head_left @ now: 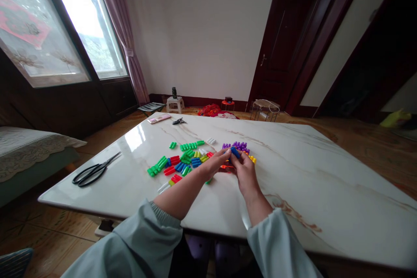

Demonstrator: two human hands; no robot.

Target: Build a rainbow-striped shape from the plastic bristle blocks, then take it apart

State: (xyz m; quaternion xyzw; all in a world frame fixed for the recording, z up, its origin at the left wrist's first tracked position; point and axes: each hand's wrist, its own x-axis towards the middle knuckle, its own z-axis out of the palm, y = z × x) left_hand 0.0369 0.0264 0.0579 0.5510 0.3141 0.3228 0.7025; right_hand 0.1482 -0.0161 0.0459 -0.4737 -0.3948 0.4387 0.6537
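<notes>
Fingers: the left fingers [224, 155] and right fingers [240, 160] met near the middle of the table [293, 156], both sets closed on one blue piece [235, 152]; the undersides of the grip were hidden.
Blue piece: it sat between the two sets of fingers, raised off the tabletop. It looked like moulded plastic, so it was judged light, stiff and not easily broken, with a glossy skin that might slip a little.
Best hold: the long sides probably suited a thumb-and-finger pinch, leaving the ends free.
Purple pieces: the purple pieces [239, 146] were clustered just beyond the fingers, with yellow pieces [253, 159] to their right.
Mixed pieces: green pieces [188, 147], red pieces [174, 160] and blue pieces [196, 163] lay scattered left of the fingers, many side by side in short rows; white pieces [211, 141] lay on the far side.
Scissors: black-handled scissors [94, 172] lay well apart, near the table's left edge.
Far edge: a pink packet [159, 118] lay at the far left, a small dark tool [179, 120] just right of it.
Writing: the packet seemed printed, but too small to read; no brand or label was legible anywhere.
</notes>
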